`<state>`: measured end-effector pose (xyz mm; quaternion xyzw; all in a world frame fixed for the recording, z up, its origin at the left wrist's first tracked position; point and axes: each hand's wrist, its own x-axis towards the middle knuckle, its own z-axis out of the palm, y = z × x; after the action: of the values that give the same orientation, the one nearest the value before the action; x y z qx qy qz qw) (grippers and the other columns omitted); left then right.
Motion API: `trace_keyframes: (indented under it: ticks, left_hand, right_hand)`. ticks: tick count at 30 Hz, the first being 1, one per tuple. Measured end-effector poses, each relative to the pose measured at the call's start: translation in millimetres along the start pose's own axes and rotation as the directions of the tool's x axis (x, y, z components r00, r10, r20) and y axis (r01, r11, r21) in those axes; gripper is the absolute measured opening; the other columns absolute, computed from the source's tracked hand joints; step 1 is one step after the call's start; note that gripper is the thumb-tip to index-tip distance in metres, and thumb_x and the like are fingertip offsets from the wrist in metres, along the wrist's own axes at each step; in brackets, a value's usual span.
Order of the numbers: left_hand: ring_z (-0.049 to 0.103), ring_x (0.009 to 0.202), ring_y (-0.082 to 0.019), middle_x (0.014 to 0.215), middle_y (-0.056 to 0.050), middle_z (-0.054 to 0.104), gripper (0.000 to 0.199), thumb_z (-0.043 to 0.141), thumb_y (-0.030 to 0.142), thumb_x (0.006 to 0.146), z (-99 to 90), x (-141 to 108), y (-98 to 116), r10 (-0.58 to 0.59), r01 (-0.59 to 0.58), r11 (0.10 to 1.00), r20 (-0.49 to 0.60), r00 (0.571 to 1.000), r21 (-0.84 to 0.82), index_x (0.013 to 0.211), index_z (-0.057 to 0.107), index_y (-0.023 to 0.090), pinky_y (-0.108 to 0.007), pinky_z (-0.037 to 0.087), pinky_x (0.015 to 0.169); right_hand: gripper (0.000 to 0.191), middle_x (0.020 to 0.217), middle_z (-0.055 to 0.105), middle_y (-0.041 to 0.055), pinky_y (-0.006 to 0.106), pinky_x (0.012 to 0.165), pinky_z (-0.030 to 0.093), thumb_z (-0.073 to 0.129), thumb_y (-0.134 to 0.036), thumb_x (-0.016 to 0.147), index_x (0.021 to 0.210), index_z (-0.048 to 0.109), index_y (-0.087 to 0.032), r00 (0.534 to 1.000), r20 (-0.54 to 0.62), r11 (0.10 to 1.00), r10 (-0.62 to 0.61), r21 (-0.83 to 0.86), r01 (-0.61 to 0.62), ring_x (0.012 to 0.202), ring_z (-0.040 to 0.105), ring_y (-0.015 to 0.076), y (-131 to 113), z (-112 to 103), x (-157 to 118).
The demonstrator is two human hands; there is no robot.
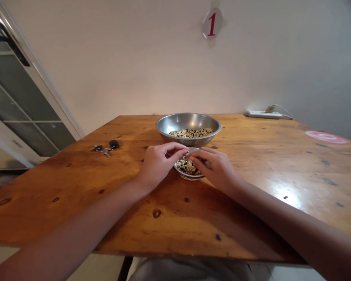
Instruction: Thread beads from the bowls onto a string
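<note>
A small bowl (190, 176) holds a mix of pale yellow and black beans (187, 167) and stands on the wooden table. Over its left rim, my left hand (159, 162) has thumb and forefinger pinched together. Opposite it, my right hand (218, 166) reaches over the right rim, its thumb and fingers also drawn together. The fingertips of both hands nearly meet above the beans; whatever they pinch is too small to make out. Just behind is a wide steel bowl (163, 134) with more of the same mixed beans (191, 133) in it.
A bunch of keys (105, 150) with a black fob lies to the left on the wooden table (119, 230). Against the wall at the back right sits a white power strip (264, 114) with a plug and cable. A pink round sticker (326, 137) marks the right side.
</note>
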<state>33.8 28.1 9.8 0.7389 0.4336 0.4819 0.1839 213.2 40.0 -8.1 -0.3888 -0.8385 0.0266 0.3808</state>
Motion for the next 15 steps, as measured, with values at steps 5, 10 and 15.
trace_keyframes:
  ticks: [5, 10, 15]
  left_hand:
    - [0.065, 0.077, -0.014, 0.085, 0.0, 0.073, 0.021, 0.059, 0.038, 0.083, 0.1, 1.7, -4.6, -0.036, 0.036, 0.999, 0.039, 0.999, -0.019, 0.087, 0.071, 0.021, -0.024, 0.05, 0.071]
    - [0.065, 0.081, -0.015, 0.086, -0.001, 0.073, 0.025, 0.057, 0.041, 0.084, 0.1, 3.5, -8.0, -0.064, 0.07, 0.996, 0.1, 0.993, -0.059, 0.087, 0.069, 0.02, -0.027, 0.051, 0.076]
    - [0.065, 0.074, -0.014, 0.08, 0.0, 0.072, 0.025, 0.055, 0.041, 0.085, -1.1, 2.0, -5.9, -0.02, 0.02, 1.0, 0.114, 0.993, 0.004, 0.084, 0.069, 0.021, -0.025, 0.05, 0.071]
  right_hand:
    - [0.02, 0.077, 0.066, 0.0049, 0.029, 0.066, 0.045, 0.051, -0.024, 0.089, 0.089, 0.069, -0.017, 1.0, 0.007, 1.0, -0.009, -0.008, 0.009, 0.071, 0.06, 0.0171, 1.2, 0.2, -0.5]
    - [0.021, 0.082, 0.068, 0.0053, 0.029, 0.071, 0.045, 0.049, -0.026, 0.09, 0.089, 0.069, -0.019, 1.0, 0.025, 1.0, -0.017, 0.001, 0.017, 0.077, 0.062, 0.017, 3.7, 0.8, -1.0]
    - [0.022, 0.076, 0.066, 0.0038, 0.028, 0.066, 0.042, 0.049, -0.027, 0.09, 0.087, 0.069, -0.02, 0.998, 0.052, 0.997, -0.047, -0.056, 0.05, 0.069, 0.057, 0.015, 2.9, -1.7, -0.9]
